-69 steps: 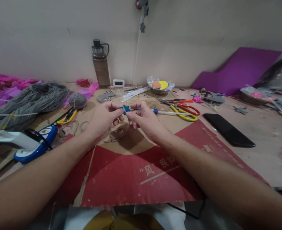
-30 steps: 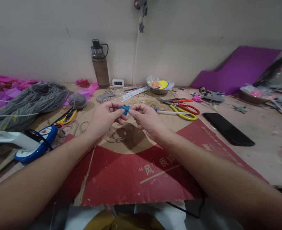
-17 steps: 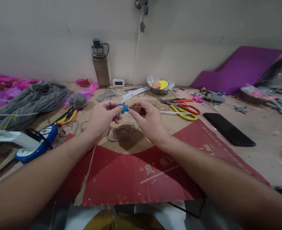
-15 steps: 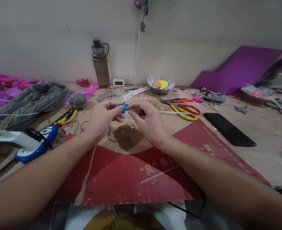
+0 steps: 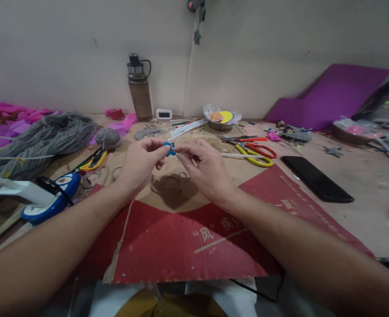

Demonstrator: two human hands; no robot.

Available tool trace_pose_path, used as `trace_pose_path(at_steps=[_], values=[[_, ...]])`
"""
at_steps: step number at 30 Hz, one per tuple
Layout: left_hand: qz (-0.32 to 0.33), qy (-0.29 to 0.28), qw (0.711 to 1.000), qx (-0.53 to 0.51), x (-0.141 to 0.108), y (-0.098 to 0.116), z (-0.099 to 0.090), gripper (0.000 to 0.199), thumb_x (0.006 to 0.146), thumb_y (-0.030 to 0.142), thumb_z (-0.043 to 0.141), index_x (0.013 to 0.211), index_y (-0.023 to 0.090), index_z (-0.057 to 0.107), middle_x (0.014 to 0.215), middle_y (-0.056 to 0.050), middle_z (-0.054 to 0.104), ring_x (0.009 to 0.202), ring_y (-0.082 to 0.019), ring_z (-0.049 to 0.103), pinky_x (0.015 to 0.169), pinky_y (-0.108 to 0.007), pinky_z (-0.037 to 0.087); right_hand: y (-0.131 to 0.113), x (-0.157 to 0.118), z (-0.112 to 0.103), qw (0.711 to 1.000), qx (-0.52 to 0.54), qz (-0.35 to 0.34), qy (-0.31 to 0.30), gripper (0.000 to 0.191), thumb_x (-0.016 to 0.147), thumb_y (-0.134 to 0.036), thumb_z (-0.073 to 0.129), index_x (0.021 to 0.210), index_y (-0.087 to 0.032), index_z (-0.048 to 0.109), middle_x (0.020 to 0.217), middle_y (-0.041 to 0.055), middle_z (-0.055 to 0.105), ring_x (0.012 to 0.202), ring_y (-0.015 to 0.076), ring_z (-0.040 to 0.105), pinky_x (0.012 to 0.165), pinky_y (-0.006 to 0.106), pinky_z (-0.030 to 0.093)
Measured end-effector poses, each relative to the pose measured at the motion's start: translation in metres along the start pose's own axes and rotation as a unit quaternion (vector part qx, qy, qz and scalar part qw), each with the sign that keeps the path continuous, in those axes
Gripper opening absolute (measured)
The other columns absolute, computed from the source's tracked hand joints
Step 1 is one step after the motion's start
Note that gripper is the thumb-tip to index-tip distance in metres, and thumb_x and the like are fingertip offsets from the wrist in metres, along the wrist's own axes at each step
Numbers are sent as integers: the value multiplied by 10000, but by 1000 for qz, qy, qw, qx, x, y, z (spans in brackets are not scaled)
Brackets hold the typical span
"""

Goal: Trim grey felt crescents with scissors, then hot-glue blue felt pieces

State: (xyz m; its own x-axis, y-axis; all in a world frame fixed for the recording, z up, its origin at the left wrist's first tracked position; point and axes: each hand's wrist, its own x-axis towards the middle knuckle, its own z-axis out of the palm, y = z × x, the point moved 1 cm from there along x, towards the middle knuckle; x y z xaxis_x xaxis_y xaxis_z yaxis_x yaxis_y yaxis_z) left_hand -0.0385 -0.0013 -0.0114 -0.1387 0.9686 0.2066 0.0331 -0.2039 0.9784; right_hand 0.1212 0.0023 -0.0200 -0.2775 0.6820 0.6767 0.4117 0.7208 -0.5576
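Between my two hands is a small blue piece point(image 5: 171, 149) with rounded lobes, too small to name more exactly. My left hand point(image 5: 143, 162) pinches its left side with thumb and forefinger. At its right edge, my right hand point(image 5: 205, 168) has thumb and fingertips closed together on the piece. Both hands are raised above a red printed cardboard sheet point(image 5: 181, 246) and cast a shadow on the brown area behind it. Thin grey cord point(image 5: 157, 185) lies curled beneath them.
Scissors point(image 5: 258, 156) and a black phone point(image 5: 316, 178) lie to the right. Grey yarn point(image 5: 58, 136), a yellow utility knife point(image 5: 95, 159) and a blue power strip point(image 5: 49, 198) are at left. Behind stand a bottle point(image 5: 139, 92), a small clock point(image 5: 164, 114) and a bowl point(image 5: 220, 126).
The blue piece has turned slightly between my fingertips and less of it shows. My left hand's lower fingers have curled in a little. The rest looks the same.
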Motion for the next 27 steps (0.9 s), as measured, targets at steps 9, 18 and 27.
trace_pose_path(at_steps=[9, 18, 27], values=[[-59, -44, 992, -105, -1, 2, 4, 191, 691, 179, 741, 833, 132, 620, 699, -3, 656, 555, -92, 627, 595, -227, 532, 4, 1, -1, 1000, 4, 11, 8, 118, 895, -204, 586, 946, -236, 687, 820, 11, 595, 731, 140, 518, 701, 289, 402], [-58, -72, 989, -114, -4, 4, 4, 204, 722, 242, 733, 865, 139, 632, 710, -10, 669, 579, -112, 653, 593, -241, 554, 8, 2, -1, 1000, -5, 19, 16, 81, 877, -218, 618, 904, -230, 694, 792, 8, 578, 735, 143, 528, 712, 293, 410], [-74, -60, 991, -92, -3, 3, 4, 193, 713, 251, 749, 820, 139, 633, 680, -10, 655, 552, -109, 631, 563, -240, 548, 6, 2, -3, 999, -17, 28, 18, 48, 857, -263, 648, 845, -236, 685, 744, -2, 549, 704, 140, 499, 676, 286, 386]])
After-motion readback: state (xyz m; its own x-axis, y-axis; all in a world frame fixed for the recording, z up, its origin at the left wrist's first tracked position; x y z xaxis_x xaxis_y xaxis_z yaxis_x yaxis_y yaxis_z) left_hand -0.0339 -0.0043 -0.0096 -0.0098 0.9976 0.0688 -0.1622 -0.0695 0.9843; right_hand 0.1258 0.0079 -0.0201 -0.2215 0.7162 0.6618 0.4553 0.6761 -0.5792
